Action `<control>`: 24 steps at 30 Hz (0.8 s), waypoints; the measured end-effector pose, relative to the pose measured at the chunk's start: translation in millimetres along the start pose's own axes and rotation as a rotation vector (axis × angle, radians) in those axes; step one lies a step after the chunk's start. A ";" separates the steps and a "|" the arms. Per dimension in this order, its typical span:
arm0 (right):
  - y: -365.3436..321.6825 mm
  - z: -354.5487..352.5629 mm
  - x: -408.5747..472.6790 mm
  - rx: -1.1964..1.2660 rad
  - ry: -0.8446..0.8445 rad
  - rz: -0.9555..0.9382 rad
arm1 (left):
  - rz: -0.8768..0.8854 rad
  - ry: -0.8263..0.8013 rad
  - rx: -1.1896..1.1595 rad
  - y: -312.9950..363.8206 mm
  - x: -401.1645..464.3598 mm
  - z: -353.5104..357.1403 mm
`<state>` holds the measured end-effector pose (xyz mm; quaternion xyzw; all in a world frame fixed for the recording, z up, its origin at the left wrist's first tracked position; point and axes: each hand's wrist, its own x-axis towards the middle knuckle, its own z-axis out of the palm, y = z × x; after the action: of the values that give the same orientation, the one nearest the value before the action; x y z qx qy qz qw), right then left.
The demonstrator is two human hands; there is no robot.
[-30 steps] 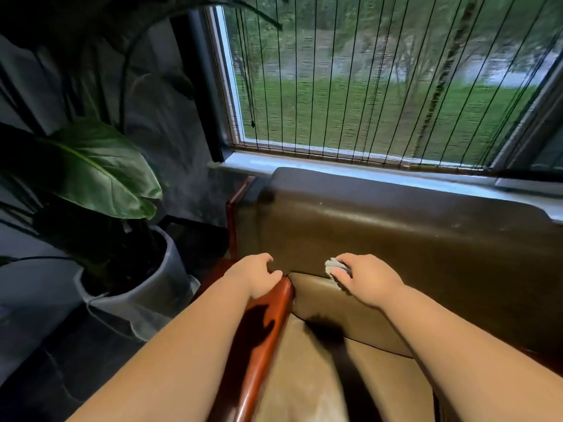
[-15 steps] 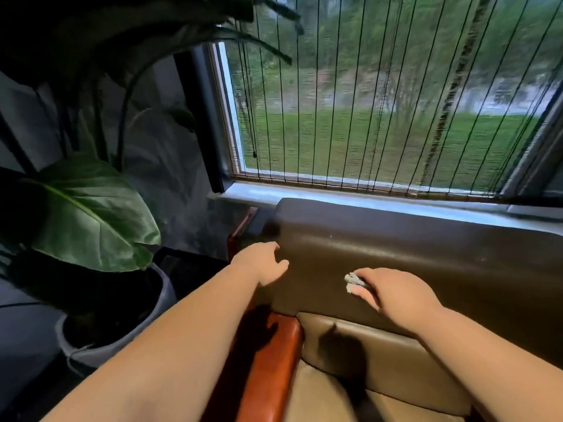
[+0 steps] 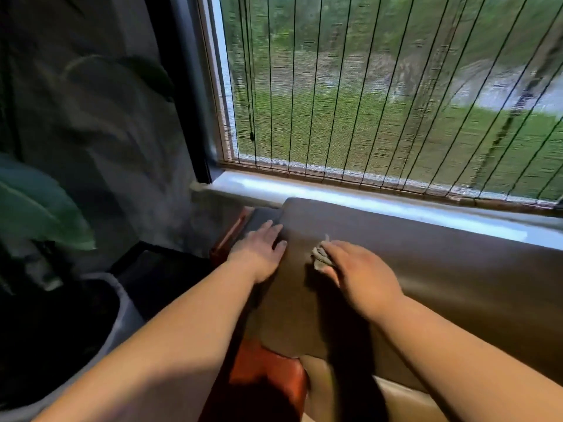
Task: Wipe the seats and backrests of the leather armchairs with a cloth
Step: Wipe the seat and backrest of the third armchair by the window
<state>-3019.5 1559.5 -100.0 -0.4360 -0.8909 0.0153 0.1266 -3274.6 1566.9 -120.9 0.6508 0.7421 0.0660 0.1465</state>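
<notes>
The brown leather backrest (image 3: 441,278) of the armchair fills the lower right, below the window. My right hand (image 3: 359,272) presses a small grey cloth (image 3: 320,255) against the upper left part of the backrest; only a crumpled edge of the cloth shows past my fingers. My left hand (image 3: 262,251) lies flat with straight fingers on the backrest's left edge, near its top corner. Below it the reddish wooden armrest (image 3: 268,373) runs toward me. A strip of the lighter seat cushion (image 3: 405,400) shows at the bottom.
A window with a thin slatted blind (image 3: 380,95) and a pale sill (image 3: 380,205) sits right behind the backrest. A large potted plant with broad green leaves (image 3: 39,208) in a grey pot (image 3: 122,315) stands on the dark floor left of the chair.
Both hands have moved up from the armrest and cushion seam to the upper backrest. My left hand left the armrest and now lies flat on the backrest's edge. The view tilted upward.
</notes>
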 end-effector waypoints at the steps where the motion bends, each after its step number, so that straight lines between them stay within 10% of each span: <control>1: 1.3 18.0 10.4 -0.029 -0.018 -0.019 | 0.027 0.018 -0.023 -2.8 17.8 10.7; 10: 4.4 83.3 72.2 -0.125 -0.135 -0.111 | 0.263 0.489 -0.291 -33.7 59.0 84.8; 15: 40.4 63.1 166.8 -0.029 -0.316 0.323 | 0.235 0.425 -0.353 -32.3 56.5 79.7; 24: 3.7 50.6 92.1 -0.092 -0.307 -0.170 | 0.261 0.501 -0.461 -42.3 56.4 93.1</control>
<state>-3082.8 1637.9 -130.0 -0.3570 -0.9331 0.0303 -0.0299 -3292.6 1607.7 -228.8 0.6534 0.6313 0.4073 0.0933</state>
